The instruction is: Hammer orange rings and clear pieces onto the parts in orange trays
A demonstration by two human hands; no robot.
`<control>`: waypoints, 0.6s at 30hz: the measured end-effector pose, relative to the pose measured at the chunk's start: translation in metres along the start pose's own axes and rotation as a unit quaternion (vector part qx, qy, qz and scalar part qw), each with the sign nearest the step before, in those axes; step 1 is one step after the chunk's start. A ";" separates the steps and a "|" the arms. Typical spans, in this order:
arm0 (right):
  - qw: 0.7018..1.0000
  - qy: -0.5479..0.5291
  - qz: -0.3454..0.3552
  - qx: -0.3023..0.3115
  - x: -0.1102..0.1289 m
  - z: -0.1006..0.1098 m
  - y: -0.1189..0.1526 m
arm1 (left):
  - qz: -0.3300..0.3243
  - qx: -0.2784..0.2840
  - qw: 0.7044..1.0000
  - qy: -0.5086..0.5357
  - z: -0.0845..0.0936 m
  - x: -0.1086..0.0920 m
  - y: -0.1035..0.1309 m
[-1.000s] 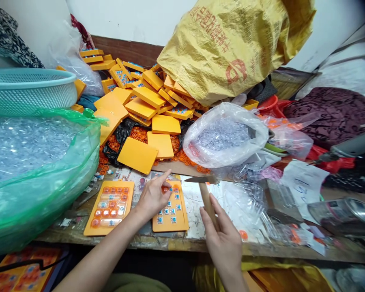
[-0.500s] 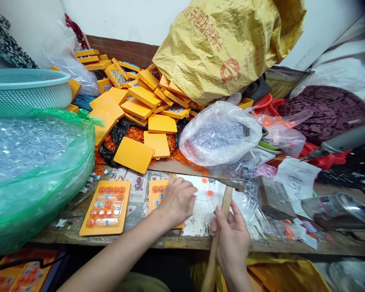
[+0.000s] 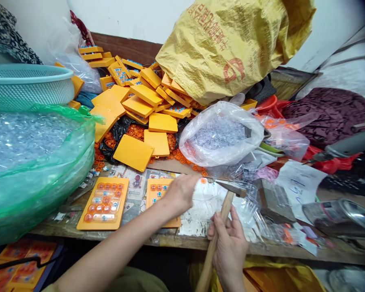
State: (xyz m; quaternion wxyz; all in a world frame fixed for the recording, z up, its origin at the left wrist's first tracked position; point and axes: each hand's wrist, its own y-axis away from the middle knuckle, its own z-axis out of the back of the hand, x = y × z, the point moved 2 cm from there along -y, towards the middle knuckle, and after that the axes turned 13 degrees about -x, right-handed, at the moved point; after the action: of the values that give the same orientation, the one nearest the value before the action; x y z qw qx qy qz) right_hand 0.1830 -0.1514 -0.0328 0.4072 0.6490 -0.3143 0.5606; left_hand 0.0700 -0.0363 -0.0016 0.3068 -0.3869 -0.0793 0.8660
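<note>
My right hand grips the wooden handle of a small hammer, whose metal head points left above clear plastic wrap. My left hand reaches right across an orange keypad panel lying on the bench, its fingers near a loose orange button; whether it holds anything is hidden. Left of it lies a second orange panel filled with orange and clear buttons.
A heap of orange panels and loose orange buttons fills the back. A clear bag of small transparent parts sits centre right, a big green bag and teal basket at left, a yellow sack behind.
My left hand left the panel's buttons and moved right toward the loose buttons. My right hand took a firm grip on the hammer and swung its handle toward me.
</note>
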 end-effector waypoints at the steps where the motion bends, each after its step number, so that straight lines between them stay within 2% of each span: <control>1: 0.999 0.039 0.012 0.025 -0.002 0.000 0.000 | 0.033 -0.042 0.999 0.012 0.015 0.011 0.008; 3: 0.986 0.122 0.073 0.083 -0.006 -0.003 0.001 | 0.074 -0.067 0.995 0.026 0.038 0.029 0.022; 5: 0.956 0.174 0.192 0.137 -0.004 -0.008 0.004 | 0.090 -0.061 0.994 0.026 0.048 0.040 0.033; 8: 0.881 0.197 0.385 0.190 0.006 -0.019 0.014 | 0.106 -0.056 0.992 0.032 0.047 0.048 0.039; 10: 0.834 0.223 0.459 0.210 0.014 -0.025 0.020 | 0.127 -0.071 0.988 0.056 0.041 0.050 0.041; 12: 0.802 0.258 0.493 0.219 0.020 -0.029 0.024 | 0.153 -0.093 0.979 0.094 0.037 0.053 0.042; 14: 0.785 0.284 0.501 0.226 0.025 -0.031 0.026 | 0.183 -0.113 0.967 0.136 0.034 0.057 0.043; 16: 0.790 0.281 0.495 0.229 0.027 -0.031 0.025 | 0.216 -0.126 0.954 0.164 0.035 0.058 0.043; 18: 0.807 0.250 0.487 0.222 0.028 -0.029 0.024 | 0.248 -0.132 0.943 0.178 0.038 0.058 0.042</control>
State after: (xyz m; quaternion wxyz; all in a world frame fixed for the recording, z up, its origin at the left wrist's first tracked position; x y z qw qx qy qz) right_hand 0.1535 -0.1355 0.0000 -0.0101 0.3209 -0.3430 0.8828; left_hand -0.0067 -0.0318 -0.0273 0.0375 -0.5794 -0.0383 0.8133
